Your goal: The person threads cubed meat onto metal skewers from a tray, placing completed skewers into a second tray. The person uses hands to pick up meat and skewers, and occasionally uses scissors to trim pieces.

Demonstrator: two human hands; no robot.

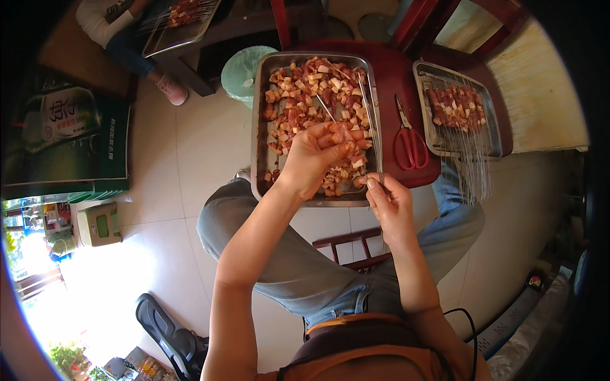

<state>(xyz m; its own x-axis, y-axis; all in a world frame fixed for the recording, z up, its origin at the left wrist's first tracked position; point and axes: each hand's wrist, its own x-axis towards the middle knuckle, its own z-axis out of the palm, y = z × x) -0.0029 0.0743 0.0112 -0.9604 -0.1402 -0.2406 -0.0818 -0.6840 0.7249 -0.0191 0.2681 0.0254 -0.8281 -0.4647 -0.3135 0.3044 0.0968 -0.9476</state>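
Note:
A metal tray (256, 124) of raw meat pieces (298, 114) lies before me on a dark red chair seat. Over its lower right part my left hand (329, 147) holds a piece of meat (344, 133) between thumb and fingers. My right hand (388, 195), at the tray's lower right corner, pinches thin metal skewers (374, 128) that reach up along the tray's right side; the tip of one is near the meat in my left hand. Red-handled scissors (411, 145) lie right of the tray. Farther right, a second tray (495, 138) holds skewered meat (457, 107).
A bin with a green liner (243, 76) stands beside the tray's upper left. At the upper left, a person (107, 24) sits by a dark table with another tray (178, 43) of skewered meat. A green stool (99, 225) and a green crate (114, 143) stand left.

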